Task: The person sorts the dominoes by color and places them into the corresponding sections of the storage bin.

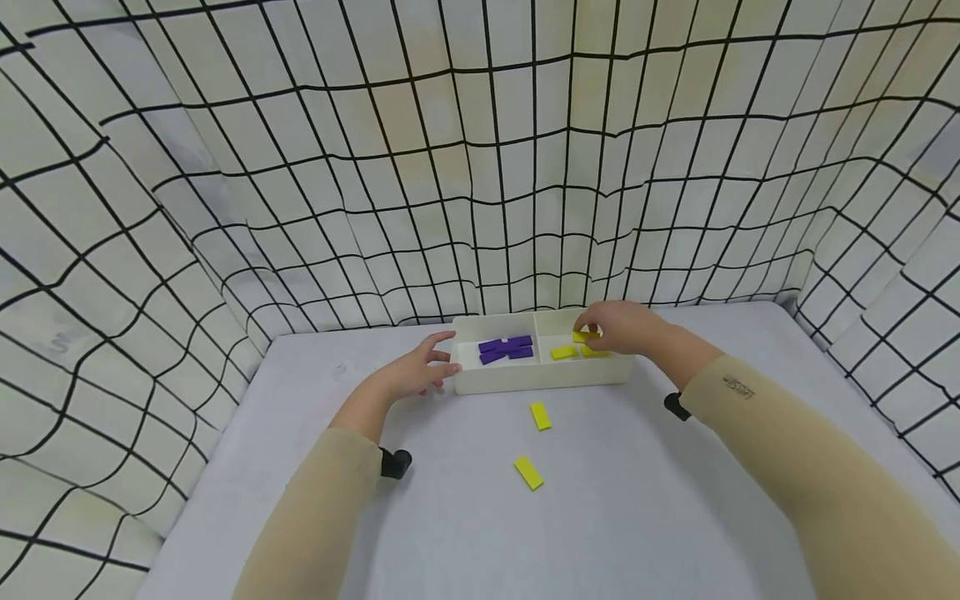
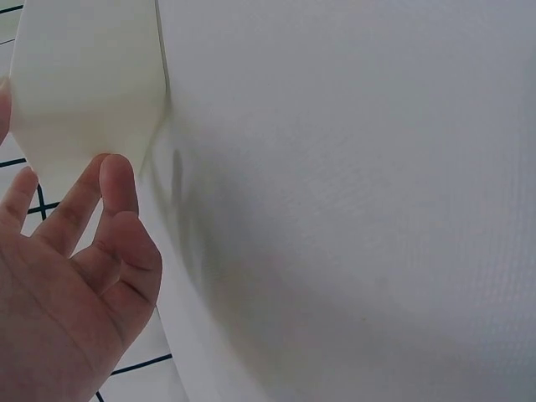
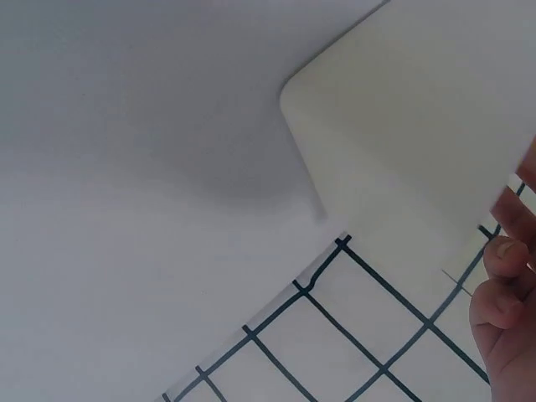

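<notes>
A white two-compartment box (image 1: pixel 540 382) stands near the table's far edge. Several purple blocks (image 1: pixel 492 357) lie in its left compartment, and yellow blocks (image 1: pixel 564 353) lie in the right one. My right hand (image 1: pixel 618 325) reaches over the right compartment and pinches a yellow block (image 1: pixel 582 337) at its fingertips; in the right wrist view the box wall hides that block. At the box's left end is my left hand (image 1: pixel 414 368), its fingers spread and relaxed. The left wrist view shows those fingers (image 2: pixel 119 180) right at the box's end wall (image 2: pixel 92 92).
Two more yellow blocks, a nearer one (image 1: pixel 528 472) and a farther one (image 1: pixel 541 416), lie on the white table (image 1: pixel 637 517) in front of the box. A white wall with a black grid (image 1: pixel 487 167) rises behind and along both sides.
</notes>
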The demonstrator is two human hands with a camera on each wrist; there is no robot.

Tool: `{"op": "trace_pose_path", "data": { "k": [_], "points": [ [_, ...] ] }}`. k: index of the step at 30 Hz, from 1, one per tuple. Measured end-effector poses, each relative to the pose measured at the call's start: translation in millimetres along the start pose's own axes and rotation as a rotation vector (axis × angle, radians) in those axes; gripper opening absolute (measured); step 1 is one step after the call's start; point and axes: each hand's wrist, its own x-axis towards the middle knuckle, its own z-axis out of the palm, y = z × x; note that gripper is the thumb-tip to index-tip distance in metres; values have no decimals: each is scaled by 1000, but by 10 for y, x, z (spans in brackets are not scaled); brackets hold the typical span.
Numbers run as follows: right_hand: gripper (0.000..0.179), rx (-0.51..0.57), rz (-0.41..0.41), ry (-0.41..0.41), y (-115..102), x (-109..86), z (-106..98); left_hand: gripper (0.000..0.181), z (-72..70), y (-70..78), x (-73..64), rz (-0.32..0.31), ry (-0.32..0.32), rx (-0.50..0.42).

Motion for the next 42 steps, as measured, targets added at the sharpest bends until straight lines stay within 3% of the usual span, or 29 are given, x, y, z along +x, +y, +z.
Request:
{"op": "trace_pose_path", "data": {
  "k": [12, 25, 34, 42],
  "points": [
    [28, -88, 38, -17, -15, 166, 71, 73, -6, -25, -2, 5, 0, -8],
    [21, -256, -26, -48, 95, 304, 218, 72, -6, -34, 13, 6, 3, -18],
    [9, -303, 0, -68, 110, 346, 250, 72, -3, -52, 27, 4, 1, -29],
    [14, -258, 57, -46, 64, 322, 246, 72, -4, -49, 16, 9, 4, -36]
  ]
}}
